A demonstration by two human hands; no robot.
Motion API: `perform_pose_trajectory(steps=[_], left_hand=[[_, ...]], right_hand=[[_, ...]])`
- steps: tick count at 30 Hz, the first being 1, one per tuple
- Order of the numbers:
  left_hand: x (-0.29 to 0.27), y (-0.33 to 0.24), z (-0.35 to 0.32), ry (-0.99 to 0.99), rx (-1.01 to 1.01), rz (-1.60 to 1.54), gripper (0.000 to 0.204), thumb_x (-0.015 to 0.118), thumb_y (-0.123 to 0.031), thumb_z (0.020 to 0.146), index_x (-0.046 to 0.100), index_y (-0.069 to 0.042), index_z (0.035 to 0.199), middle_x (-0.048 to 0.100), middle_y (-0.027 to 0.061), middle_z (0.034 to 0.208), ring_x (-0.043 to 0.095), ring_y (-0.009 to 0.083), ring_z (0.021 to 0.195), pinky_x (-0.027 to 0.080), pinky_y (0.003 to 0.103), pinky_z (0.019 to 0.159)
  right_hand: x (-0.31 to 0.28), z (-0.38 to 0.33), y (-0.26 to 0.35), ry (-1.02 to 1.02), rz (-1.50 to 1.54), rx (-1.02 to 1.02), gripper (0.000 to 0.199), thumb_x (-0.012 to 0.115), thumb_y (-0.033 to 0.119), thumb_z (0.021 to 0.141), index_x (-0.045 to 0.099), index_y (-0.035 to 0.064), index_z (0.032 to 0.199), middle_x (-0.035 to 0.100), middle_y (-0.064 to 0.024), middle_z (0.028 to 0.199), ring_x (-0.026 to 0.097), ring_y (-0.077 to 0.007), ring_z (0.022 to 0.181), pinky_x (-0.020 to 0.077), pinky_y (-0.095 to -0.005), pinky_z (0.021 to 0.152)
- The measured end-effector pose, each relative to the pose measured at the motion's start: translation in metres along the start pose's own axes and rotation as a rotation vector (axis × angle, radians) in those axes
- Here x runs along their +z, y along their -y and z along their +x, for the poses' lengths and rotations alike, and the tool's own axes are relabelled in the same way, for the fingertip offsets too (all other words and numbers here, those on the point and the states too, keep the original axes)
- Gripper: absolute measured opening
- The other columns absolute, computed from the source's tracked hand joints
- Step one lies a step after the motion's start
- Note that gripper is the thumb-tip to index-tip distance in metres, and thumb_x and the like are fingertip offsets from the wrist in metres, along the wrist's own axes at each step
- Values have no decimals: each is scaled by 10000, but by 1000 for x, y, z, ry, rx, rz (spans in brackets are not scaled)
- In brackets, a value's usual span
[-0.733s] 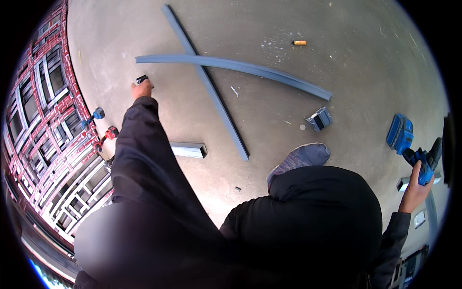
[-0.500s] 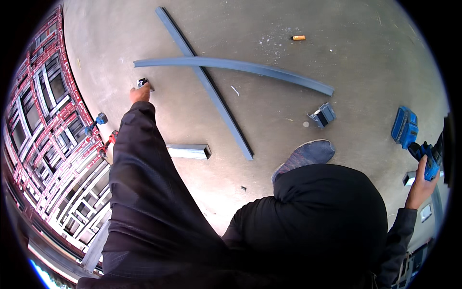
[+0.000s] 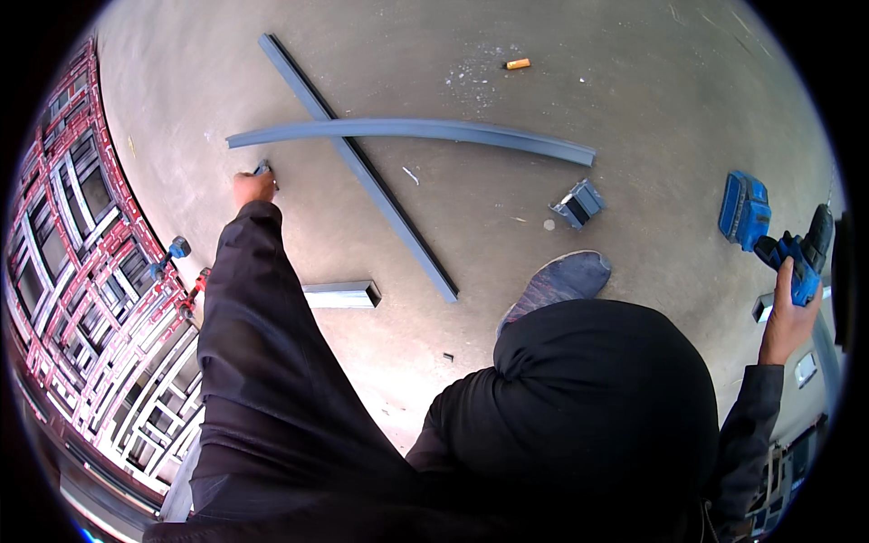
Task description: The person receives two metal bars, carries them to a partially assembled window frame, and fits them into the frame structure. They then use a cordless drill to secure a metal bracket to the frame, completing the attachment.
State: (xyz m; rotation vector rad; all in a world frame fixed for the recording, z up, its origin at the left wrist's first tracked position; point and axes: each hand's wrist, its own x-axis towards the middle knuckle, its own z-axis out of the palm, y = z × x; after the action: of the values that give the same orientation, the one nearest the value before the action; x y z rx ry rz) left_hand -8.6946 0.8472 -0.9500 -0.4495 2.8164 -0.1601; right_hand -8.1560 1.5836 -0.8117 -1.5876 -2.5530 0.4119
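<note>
At the left, my left hand (image 3: 253, 188) is closed around a small grey metal piece (image 3: 262, 168), mostly hidden by the fingers. It is just short of the left end of a curved grey metal profile (image 3: 434, 129). That profile lies across a straight grey profile (image 3: 389, 199), forming an X on the floor. Far to the right, my right hand (image 3: 789, 324) grips a blue and black cordless drill (image 3: 800, 255). A thin bit points away from me, and the blue battery (image 3: 745, 210) sits to the drill's left.
A short grey bracket (image 3: 579, 203) and an orange cylinder (image 3: 517, 64) lie on the floor. My shoe (image 3: 566, 282) is right of an open-ended rectangular metal tube (image 3: 344, 296). Along the left are stacked red and white frames (image 3: 81, 208), a blue tool (image 3: 170, 256) and a red tool (image 3: 195, 291).
My right hand has tilted the drill upward, so its chuck and bit now show. My left hand has turned over the small piece, covering more of it. The whole view has shifted slightly.
</note>
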Motion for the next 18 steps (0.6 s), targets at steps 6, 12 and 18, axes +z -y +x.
perform_pose_trajectory(steps=[6,12,18], left_hand=[[2,17,-44,-178,-42,-49,908,803,-374,674,527,178,1340,622,363,1303,610,431,1262,467,418,1091],[-25,-95,-221,-49,177,-496,797,823,-275,756,529,137,1372,668,286,1170,692,335,1037,522,368,988],[-15,-208,-356,348,953,-530,573,790,-121,806,553,0,1314,553,136,1169,601,230,1018,527,342,889]], right_hand=[[4,-2,14,-34,5,-36,510,785,447,914,680,32,1190,692,-52,975,614,-124,826,505,-278,794],[-3,-5,18,-39,-44,20,575,751,524,918,665,40,1215,677,-70,970,626,-157,834,514,-296,808],[-3,-9,36,-48,-46,46,656,755,551,900,631,22,1267,669,-105,1006,633,-213,868,524,-336,844]])
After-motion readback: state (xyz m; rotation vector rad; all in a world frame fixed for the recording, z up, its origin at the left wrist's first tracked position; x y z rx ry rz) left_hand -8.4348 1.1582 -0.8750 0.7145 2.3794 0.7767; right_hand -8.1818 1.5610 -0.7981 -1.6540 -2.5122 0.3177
